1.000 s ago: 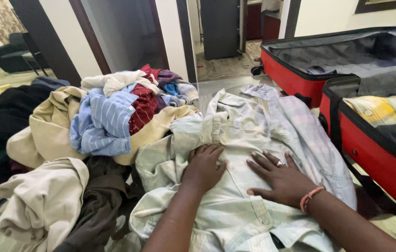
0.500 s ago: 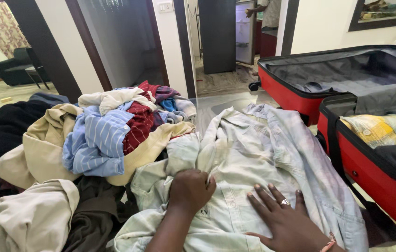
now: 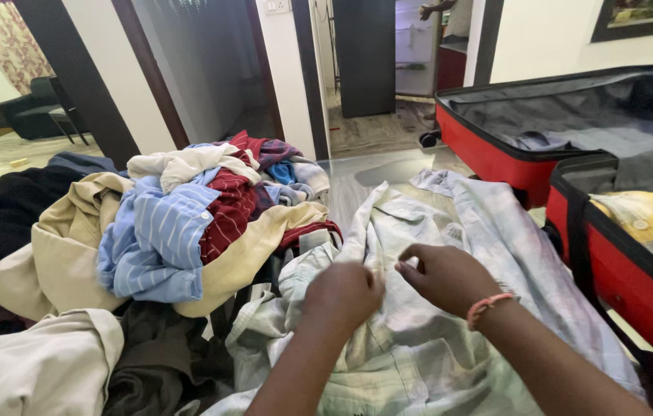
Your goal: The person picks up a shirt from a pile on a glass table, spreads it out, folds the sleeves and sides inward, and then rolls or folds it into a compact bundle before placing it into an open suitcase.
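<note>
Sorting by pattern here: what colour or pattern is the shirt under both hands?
Pale green-white with a faint check, the shirt shows best in the head view.

Soft daylight fills the room, a pale shine sits on the glass table (image 3: 372, 173), and the picture's edges bend.

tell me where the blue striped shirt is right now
In the head view the blue striped shirt lies on the heap of clothes at the left, between a beige garment and a red striped garment.
</note>
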